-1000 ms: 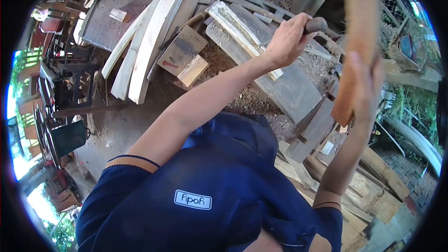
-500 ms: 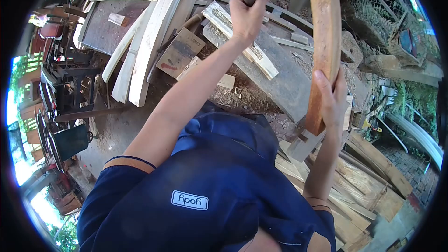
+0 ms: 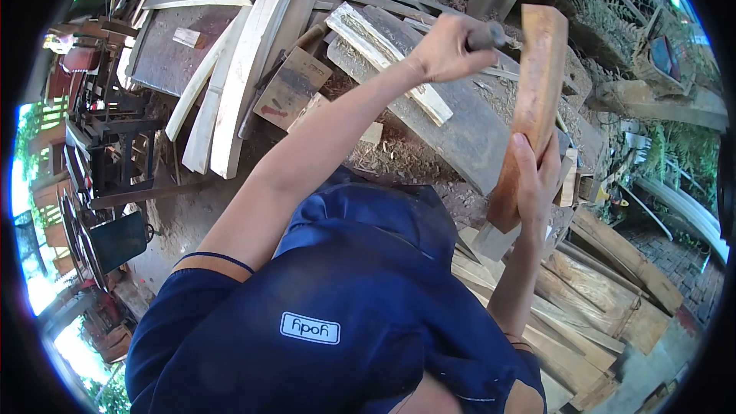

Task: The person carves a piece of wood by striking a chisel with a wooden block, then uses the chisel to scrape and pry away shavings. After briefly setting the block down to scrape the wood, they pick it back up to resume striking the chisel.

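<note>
My left hand [image 3: 451, 52] is closed round a dark, round-handled tool [image 3: 486, 36] with a grey end. The rest of the tool is hidden, so its kind cannot be told. My right hand [image 3: 539, 176] grips a thick, slightly curved orange-brown wooden bar [image 3: 543, 69] near its lower end, thumb on the near face. The bar stands tilted, its top leaning right, close to the tool's grey end. Beneath my left hand lies a pale, rough-edged wood strip [image 3: 391, 61] on a wide grey board [image 3: 460, 138].
Long pale planks [image 3: 249, 77] lean at the left beside a stained wooden block [image 3: 293, 90]. Wood shavings [image 3: 391, 153] cover the ground below the board. More boards [image 3: 590, 299] are stacked at the lower right. A dark machine frame [image 3: 115, 130] stands at the far left.
My left hand has swung right and down with the tool, turning its end rightward toward the bar. The bar in my right hand has dropped slightly and leans more to the right.
</note>
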